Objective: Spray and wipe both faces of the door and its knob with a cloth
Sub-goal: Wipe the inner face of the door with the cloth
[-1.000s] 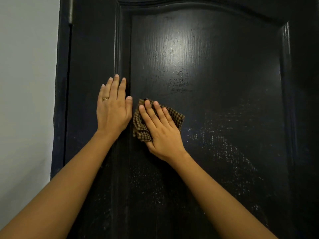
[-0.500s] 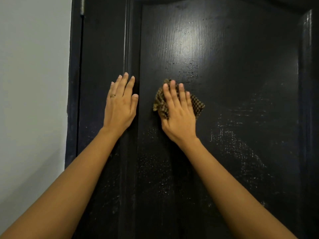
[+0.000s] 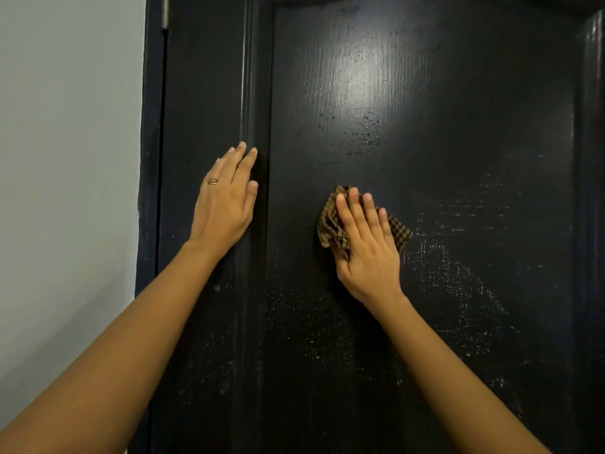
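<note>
The checked cloth lies bunched against the raised middle panel of the dark door, and the right hand presses it there with the fingers straight and close together, so nothing pinches it. One corner of the cloth shows to the right of the little finger and a crumpled part to the left of the first finger. Below the fingers and to their right, many whitish specks sit on the panel; above the fingertips the surface looks glossy and cleaner. The left hand rests flat on the door's side rail, fingers straight and together, holding nothing, with a ring on one finger. Beyond its little finger come the frame, a hinge higher up, and the pale wall. The knob is not in view. The likely risk is that the cloth slides out from under the flat fingers during a stroke, because only pressure holds it. A bunched cloth may also leave streaks or miss the specks. A hard push could perhaps swing the door on its hinge, if the left hand does not steady it.
</note>
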